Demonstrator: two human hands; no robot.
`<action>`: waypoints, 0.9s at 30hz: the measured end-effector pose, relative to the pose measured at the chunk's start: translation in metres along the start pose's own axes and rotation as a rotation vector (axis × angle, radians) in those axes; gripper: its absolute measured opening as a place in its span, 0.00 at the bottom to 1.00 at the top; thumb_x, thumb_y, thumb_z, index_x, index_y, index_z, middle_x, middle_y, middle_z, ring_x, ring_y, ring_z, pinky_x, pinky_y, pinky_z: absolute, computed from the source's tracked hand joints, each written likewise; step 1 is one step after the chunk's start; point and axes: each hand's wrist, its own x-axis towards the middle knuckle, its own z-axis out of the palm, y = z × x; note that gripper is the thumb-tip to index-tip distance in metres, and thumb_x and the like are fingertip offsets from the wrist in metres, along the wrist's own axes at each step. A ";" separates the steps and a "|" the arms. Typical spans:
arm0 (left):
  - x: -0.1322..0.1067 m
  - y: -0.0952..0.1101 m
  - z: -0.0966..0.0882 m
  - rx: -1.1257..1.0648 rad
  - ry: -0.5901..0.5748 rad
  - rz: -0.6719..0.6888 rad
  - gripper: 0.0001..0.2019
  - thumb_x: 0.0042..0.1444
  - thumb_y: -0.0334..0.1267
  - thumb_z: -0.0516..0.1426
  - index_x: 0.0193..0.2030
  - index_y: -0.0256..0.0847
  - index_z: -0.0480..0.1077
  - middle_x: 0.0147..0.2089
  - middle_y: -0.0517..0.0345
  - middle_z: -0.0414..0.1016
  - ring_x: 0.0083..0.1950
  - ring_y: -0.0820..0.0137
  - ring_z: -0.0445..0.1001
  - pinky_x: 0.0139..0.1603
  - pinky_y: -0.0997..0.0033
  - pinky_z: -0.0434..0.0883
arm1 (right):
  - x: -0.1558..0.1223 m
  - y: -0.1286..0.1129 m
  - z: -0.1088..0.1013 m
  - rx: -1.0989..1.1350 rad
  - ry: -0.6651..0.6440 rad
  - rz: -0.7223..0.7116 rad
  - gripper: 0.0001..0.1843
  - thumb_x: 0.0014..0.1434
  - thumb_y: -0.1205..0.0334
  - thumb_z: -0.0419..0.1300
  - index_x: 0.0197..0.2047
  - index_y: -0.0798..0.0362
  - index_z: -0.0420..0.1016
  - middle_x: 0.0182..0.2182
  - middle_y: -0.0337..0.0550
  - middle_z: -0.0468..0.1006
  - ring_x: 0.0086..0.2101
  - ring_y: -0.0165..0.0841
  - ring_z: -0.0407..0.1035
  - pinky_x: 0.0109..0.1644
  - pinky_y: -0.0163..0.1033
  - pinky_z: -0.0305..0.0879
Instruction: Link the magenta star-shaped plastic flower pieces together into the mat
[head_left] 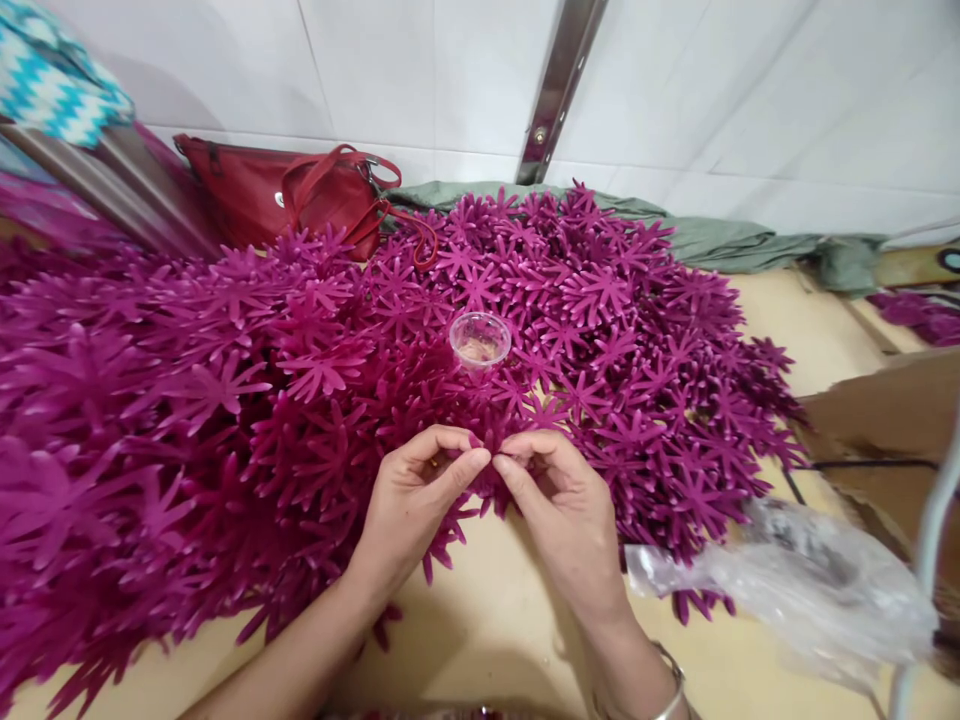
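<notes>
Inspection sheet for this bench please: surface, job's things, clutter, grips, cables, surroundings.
surface: tan tabletop, bare at the front and right.
job's things: heap of purple plastic flowers covers most of it; small clear cup sits on the heap.
clutter: red handbag, green cloth, clear plastic bag, cardboard box.
grips: left hand and right hand both pinch one flower piece at the fingertips; bracelet on the right wrist.
cables: thin dark line by the cardboard, possibly a wire; cannot tell.
surroundings: white tiled wall with a metal rail.
</notes>
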 end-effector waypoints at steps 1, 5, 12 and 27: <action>0.000 -0.002 -0.001 -0.004 -0.010 -0.005 0.06 0.57 0.41 0.68 0.35 0.42 0.80 0.38 0.60 0.80 0.42 0.72 0.75 0.46 0.76 0.71 | 0.001 0.001 -0.001 -0.020 0.011 -0.009 0.01 0.65 0.63 0.65 0.41 0.46 0.78 0.34 0.34 0.78 0.35 0.29 0.72 0.42 0.33 0.69; 0.001 -0.008 -0.002 -0.088 -0.019 -0.058 0.07 0.59 0.44 0.67 0.40 0.45 0.82 0.42 0.61 0.83 0.44 0.73 0.76 0.50 0.76 0.71 | 0.003 0.005 -0.005 -0.075 0.003 -0.033 0.03 0.68 0.60 0.63 0.42 0.47 0.78 0.36 0.36 0.80 0.37 0.30 0.73 0.43 0.35 0.69; 0.000 -0.005 0.001 -0.001 -0.044 -0.057 0.08 0.56 0.43 0.69 0.35 0.41 0.81 0.34 0.61 0.80 0.36 0.73 0.73 0.40 0.76 0.71 | 0.007 0.004 -0.006 0.030 -0.052 -0.046 0.11 0.63 0.62 0.67 0.49 0.44 0.79 0.46 0.41 0.78 0.47 0.35 0.73 0.54 0.41 0.70; 0.010 -0.002 0.006 -0.415 0.122 -0.142 0.09 0.58 0.41 0.68 0.36 0.39 0.75 0.32 0.65 0.75 0.33 0.78 0.76 0.39 0.79 0.74 | 0.006 0.001 -0.014 0.485 -0.052 -0.054 0.04 0.69 0.56 0.62 0.41 0.44 0.73 0.47 0.41 0.83 0.54 0.40 0.76 0.64 0.54 0.68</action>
